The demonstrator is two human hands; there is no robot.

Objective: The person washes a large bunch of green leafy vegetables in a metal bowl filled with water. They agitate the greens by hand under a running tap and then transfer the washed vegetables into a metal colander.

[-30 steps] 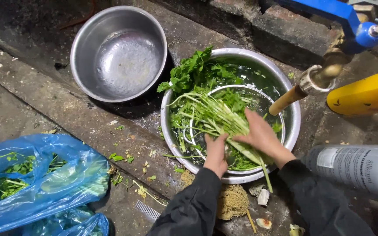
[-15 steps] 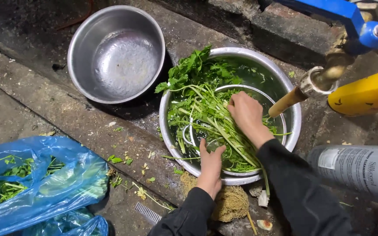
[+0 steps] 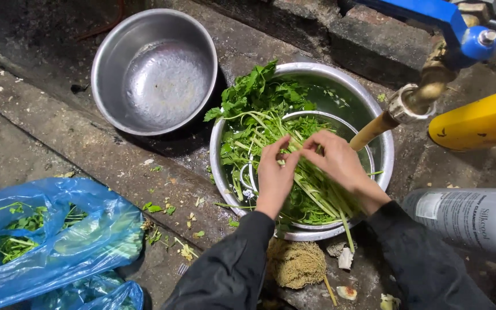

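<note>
While both hands work over the bowl (image 3: 381, 172), the left hand (image 3: 275, 175) and right hand (image 3: 340, 166) meet at the fingertips, each grip pinched shut on stems of the greens (image 3: 259, 123). These greens lie in the water-filled bowl, leafy ends toward its far left rim. An empty bowl (image 3: 155, 72) sits to the upper left; a tap (image 3: 409, 103) overhangs from the right; a blue bag (image 3: 47, 241) holds more greens at lower left.
</note>
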